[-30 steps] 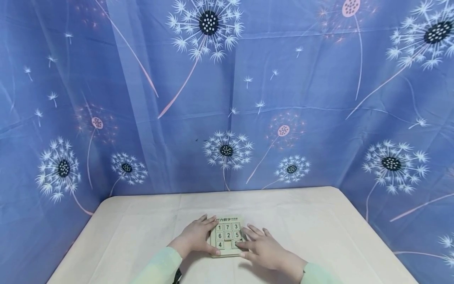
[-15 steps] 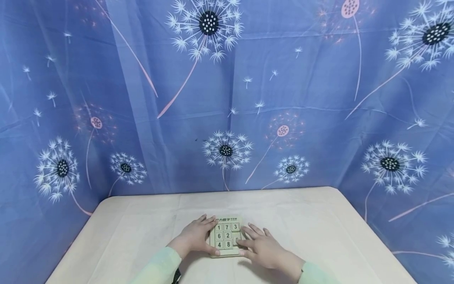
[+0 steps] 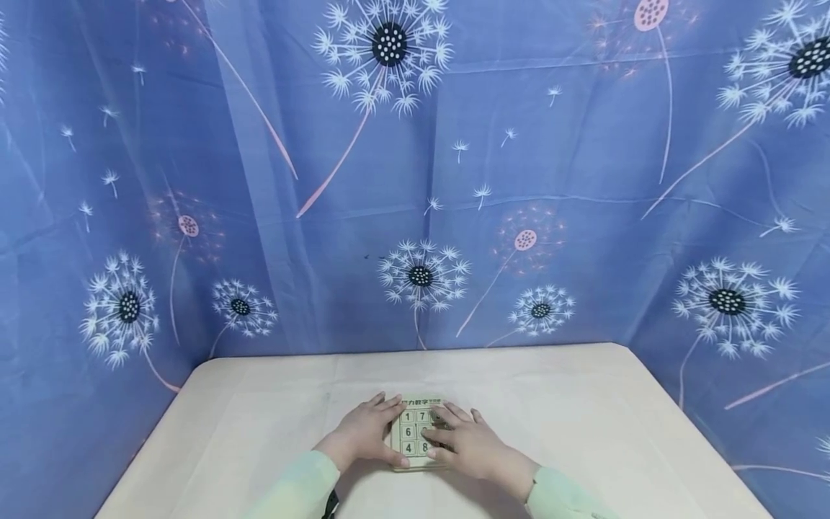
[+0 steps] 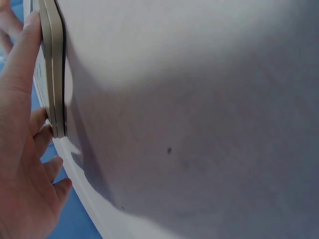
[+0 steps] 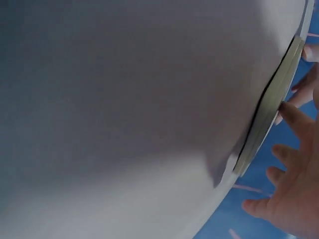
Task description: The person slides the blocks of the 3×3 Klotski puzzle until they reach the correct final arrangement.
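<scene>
A number sliding puzzle (image 3: 408,432), a pale green board with numbered square tiles, lies flat on the table. My left hand (image 3: 364,432) grips its left side, thumb at the near left corner and fingers along the far left edge. Over the board's right part is my right hand (image 3: 475,447), with a fingertip on or just above the middle tile. That hand hides the right column; 1, 7, 6, 4 and 8 can be read. The left wrist view shows the thumb against the board's edge (image 4: 57,74). In the right wrist view, spread fingers reach over the board's side (image 5: 269,109).
The board rests on a table with a cream cloth (image 3: 279,404). Blue curtains (image 3: 337,288) with a dandelion print stand close behind the table and at both sides. A dark strap (image 3: 331,502) shows by the left sleeve.
The 8 tile has slid left to the bottom middle, then the 5 tile began moving down. My right hand has since shifted left over the board. The left hand keeps its hold.
</scene>
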{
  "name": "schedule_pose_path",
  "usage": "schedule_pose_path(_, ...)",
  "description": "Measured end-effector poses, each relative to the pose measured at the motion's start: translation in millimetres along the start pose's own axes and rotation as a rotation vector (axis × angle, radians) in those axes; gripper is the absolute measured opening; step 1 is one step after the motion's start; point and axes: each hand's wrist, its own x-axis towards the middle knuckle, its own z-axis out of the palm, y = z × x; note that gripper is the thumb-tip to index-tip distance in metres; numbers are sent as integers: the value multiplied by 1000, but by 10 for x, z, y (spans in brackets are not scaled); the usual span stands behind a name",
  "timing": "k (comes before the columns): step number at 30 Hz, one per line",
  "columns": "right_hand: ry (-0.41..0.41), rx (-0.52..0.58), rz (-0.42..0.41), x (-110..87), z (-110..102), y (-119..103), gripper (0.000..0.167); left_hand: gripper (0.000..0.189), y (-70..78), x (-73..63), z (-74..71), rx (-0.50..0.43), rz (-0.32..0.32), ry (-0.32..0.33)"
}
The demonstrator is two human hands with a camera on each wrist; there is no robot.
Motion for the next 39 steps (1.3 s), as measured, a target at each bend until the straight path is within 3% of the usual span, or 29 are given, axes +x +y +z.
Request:
schedule_pose_path(8,20,25,18,-120,-60,147,48,104,-2,-10,-19,7,-20,-17)
schedule_pose_path(14,34,29,14,58,-90,71,51,104,11,-25,-35,4,-19,-14)
schedule_pose_path(20,-3,19,53,189,-43,18,53,103,19,-20,-33,6,-18,-19)
schedule_pose_path(31,-22,12,-8,-17,-19,39,49,104,26,-8,-22,1,-17,-10)
schedule_pose_path(39,60,43,113,1,-71,149,53,105,44,12,-22,6,-21,-12)
